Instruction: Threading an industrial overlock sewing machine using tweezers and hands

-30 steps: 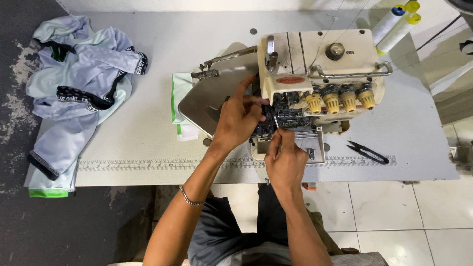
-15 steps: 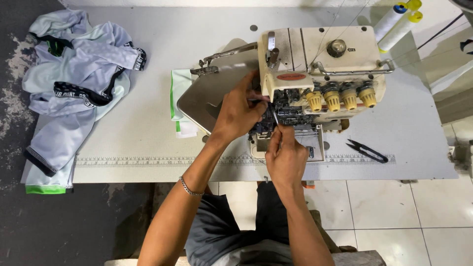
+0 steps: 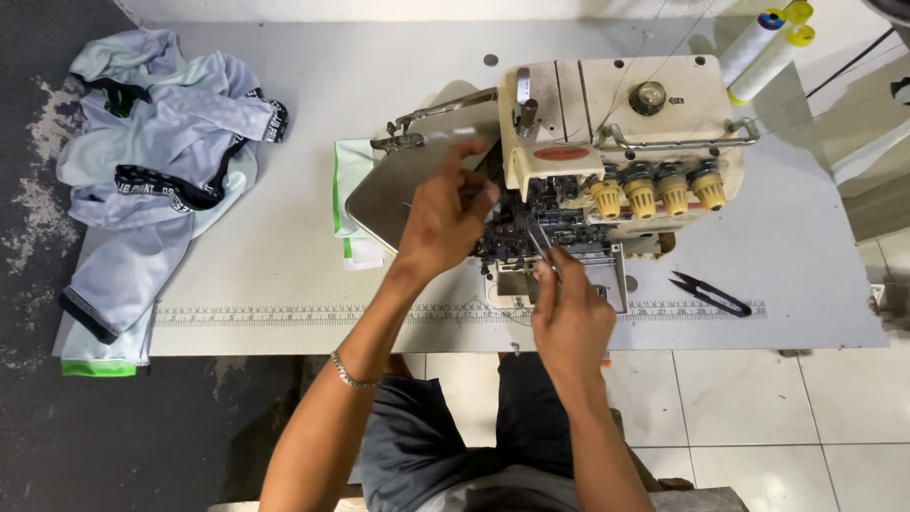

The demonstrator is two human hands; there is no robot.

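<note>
Head view, one entry.

Labels: one red oval label (image 3: 561,153) on the cream sewing machine (image 3: 616,133), just beyond the left hand's fingertips; one printed ruler strip (image 3: 284,313) along the table's (image 3: 313,85) near edge, running under both forearms.

Counts: one sewing machine, directly ahead of both hands; four yellow tension knobs (image 3: 658,192) in a row on its front, to the right of the hands; two thread cones (image 3: 768,43), white with yellow tops, far right beyond the machine; one black thread snips (image 3: 709,293), lying right of the right hand, apart from it; one heap of pale grey garments (image 3: 156,171) with black trim and a green hem, well to the left of the left hand; one folded white-and-green cloth (image 3: 351,199), just left of the left hand; one bracelet (image 3: 349,372) on the left wrist.

Left hand (image 3: 441,213): fingers curled, reaching into the dark mechanism at the machine's front; whether it grips anything cannot be told.

Right hand (image 3: 569,318): closed, pinching slim metal tweezers (image 3: 538,239) whose tips point up into the same mechanism.
</note>
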